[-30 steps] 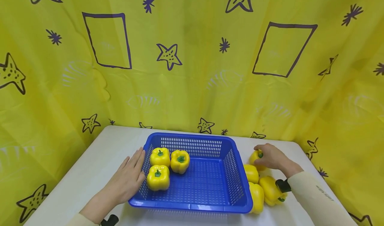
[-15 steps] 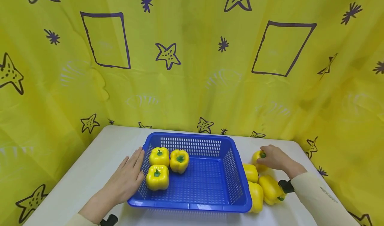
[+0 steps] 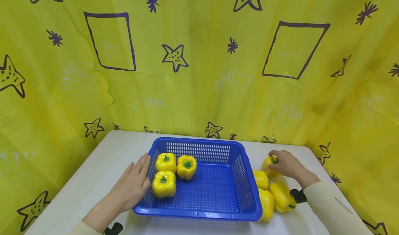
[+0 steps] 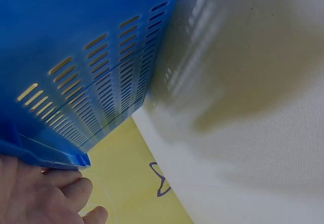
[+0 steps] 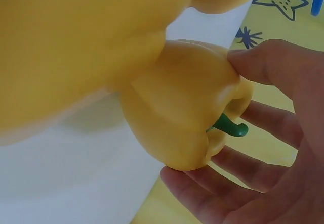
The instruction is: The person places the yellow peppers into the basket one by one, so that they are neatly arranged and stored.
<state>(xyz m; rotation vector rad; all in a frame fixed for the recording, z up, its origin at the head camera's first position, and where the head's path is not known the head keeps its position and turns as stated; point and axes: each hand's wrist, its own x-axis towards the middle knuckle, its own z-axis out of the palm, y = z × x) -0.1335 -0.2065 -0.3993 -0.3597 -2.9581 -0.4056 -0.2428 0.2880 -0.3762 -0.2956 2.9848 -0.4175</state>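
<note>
My left hand (image 3: 132, 186) lies with straight fingers against the left rim of a blue plastic basket (image 3: 199, 215). In the left wrist view its fingertips (image 4: 76, 191) touch the rim from underneath. Thumb and fingers of my right hand (image 3: 288, 164) hold a yellow bell pepper (image 3: 270, 167) near its stem end, right of the basket. The right wrist view has the thumb on one side of this pepper (image 5: 177, 102) and the fingers around the other, its green stem facing the palm. Three yellow bell peppers (image 3: 164, 184) stand inside the basket's left part, stems up.
Three more yellow bell peppers (image 3: 282, 197) lie between the basket's right wall and my right forearm, close together. The white table (image 3: 93, 169) carries everything. A yellow patterned curtain (image 3: 199, 89) hangs behind the table and along both sides.
My right hand and the bell pepper in its grasp have shifted slightly to the right. The left hand, the basket and the other peppers stay in place.
</note>
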